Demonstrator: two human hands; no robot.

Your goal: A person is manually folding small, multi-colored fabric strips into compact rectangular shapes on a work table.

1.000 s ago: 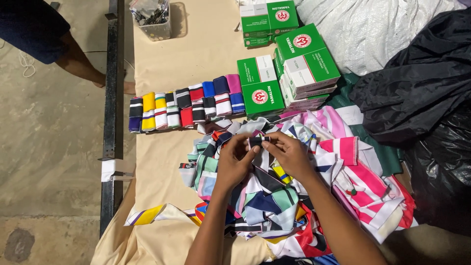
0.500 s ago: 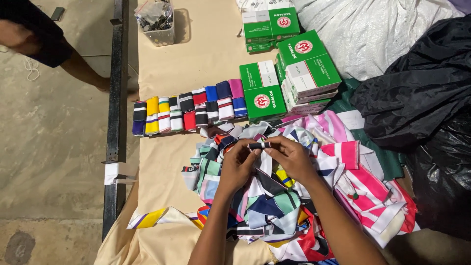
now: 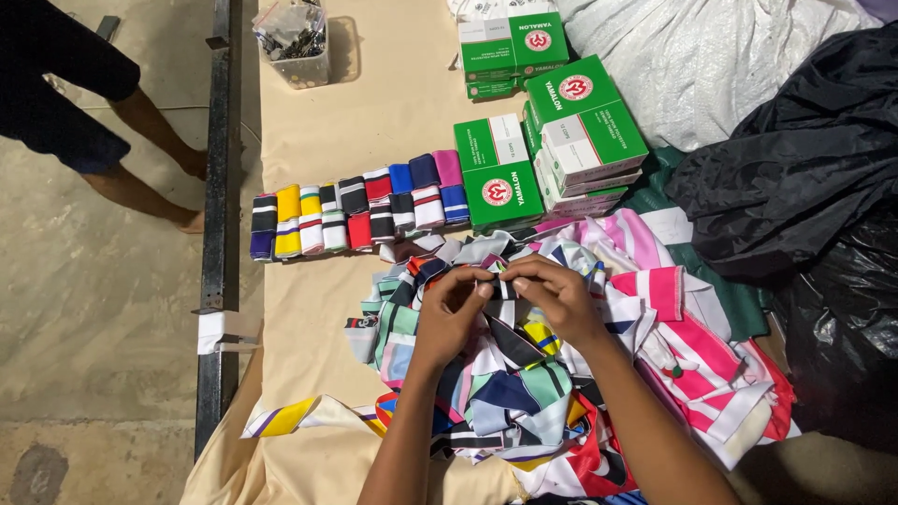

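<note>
- My left hand and my right hand meet over the middle of the heap, fingertips pinched shut on one small dark-and-white striped fabric strip, held between them just above the pile.
- Both hands are closed on that piece from opposite ends; I judge it is held taut so that it can be folded or rolled flat, though the fingers hide most of it.
- Directly under my hands lies the loose heap of multicoloured striped fabric pieces, in pink, teal, navy, red and yellow, tumbled over one another on the beige cloth-covered table.
- Beyond the heap, a neat row of rolled striped fabric bands stands side by side, each touching the next; that order looks like finished pieces kept apart from the unsorted ones.
- Just right of that row sit the stacked green-and-white cardboard boxes, close to the rolls.
- At the far end of the table is a clear plastic tub of small dark metal parts, well apart from my hands.
- To the right lie a white woven sack and a crumpled black plastic sheet.
- Another person's bare legs stand on the floor to the left, beyond the black metal rail.
</note>
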